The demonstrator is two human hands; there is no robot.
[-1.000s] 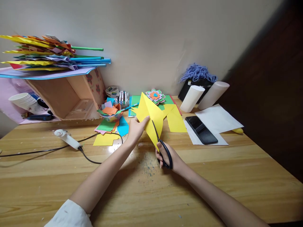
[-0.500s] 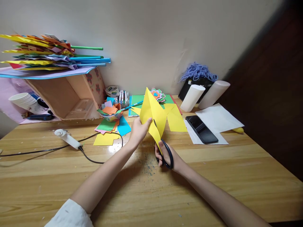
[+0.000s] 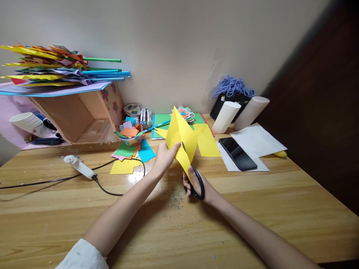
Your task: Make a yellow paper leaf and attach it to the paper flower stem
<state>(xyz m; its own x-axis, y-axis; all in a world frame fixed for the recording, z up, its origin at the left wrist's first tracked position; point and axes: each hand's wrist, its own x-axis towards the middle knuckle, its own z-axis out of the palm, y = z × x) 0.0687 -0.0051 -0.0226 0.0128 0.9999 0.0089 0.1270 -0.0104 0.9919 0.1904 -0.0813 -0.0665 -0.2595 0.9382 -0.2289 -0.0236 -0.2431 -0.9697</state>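
Since the first frame, sheet has shifted slightly right and now hides more of the blades. It's creased, held up over the tabletop, between my two hands. Cutting step, I'd say; a further snip calls for a taut edge and fingers off the blade line. My left hand is closed on the sheet's left edge, thumb on top. Right hand grips the scissors just below, at the sheet's lower tip; can't tell blade gap. Flower behind, phone right.
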